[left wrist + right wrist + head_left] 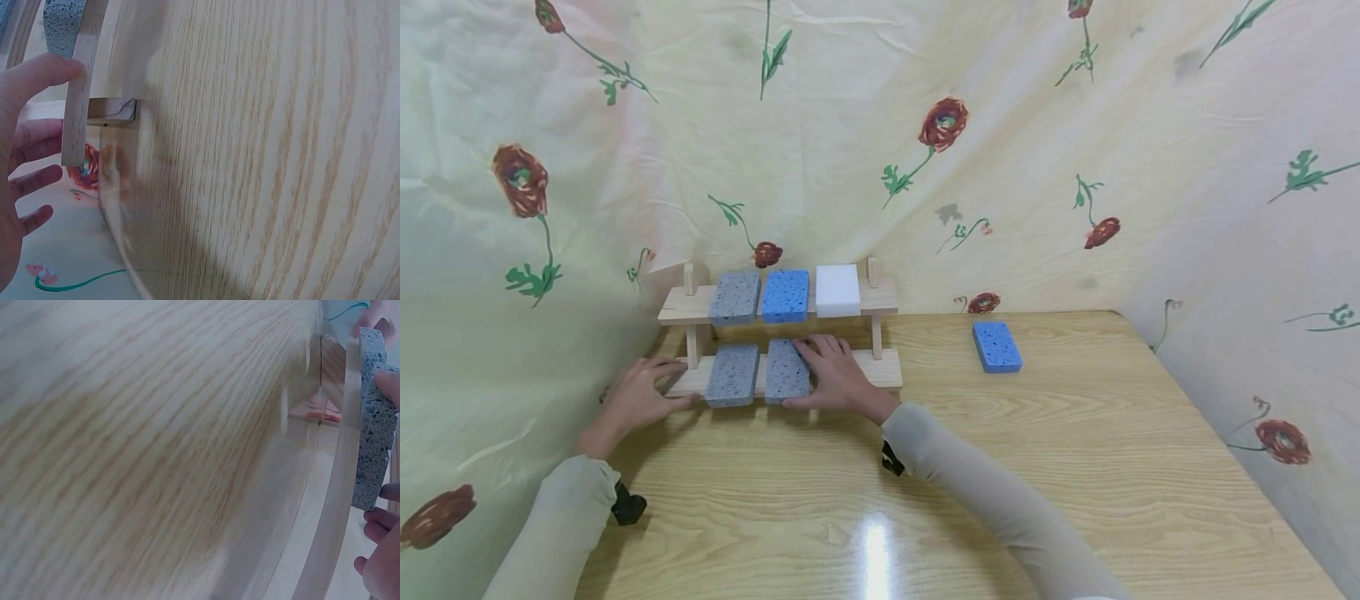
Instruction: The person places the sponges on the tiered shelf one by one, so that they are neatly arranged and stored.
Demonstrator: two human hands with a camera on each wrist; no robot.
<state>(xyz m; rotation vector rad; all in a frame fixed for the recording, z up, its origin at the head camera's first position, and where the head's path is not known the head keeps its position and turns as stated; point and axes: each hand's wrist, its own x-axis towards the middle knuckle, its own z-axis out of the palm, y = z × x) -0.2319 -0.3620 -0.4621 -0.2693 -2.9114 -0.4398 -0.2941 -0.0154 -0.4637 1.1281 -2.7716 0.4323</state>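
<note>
A two-tier wooden rack (880, 372) stands at the back left of the table. My left hand (638, 395) grips the left end of its lower board; in the left wrist view, the thumb lies on the board's front edge (76, 125) and fingers reach behind. My right hand (837, 377) holds a speckled grey sponge (786, 372) on the lower board by its edges, thumb at the front and fingers at the back. Beside it, between the hands, lies another grey sponge (732, 375). The right wrist view shows the held grey sponge (373, 437) side-on.
On the upper board lie a grey sponge (735, 297), a blue sponge (786, 295) and a white sponge (838, 290), side by side. Another blue sponge (997, 347) rests on the wood-grain table (1060, 467) to the right. A flowered cloth (850, 158) hangs behind the table.
</note>
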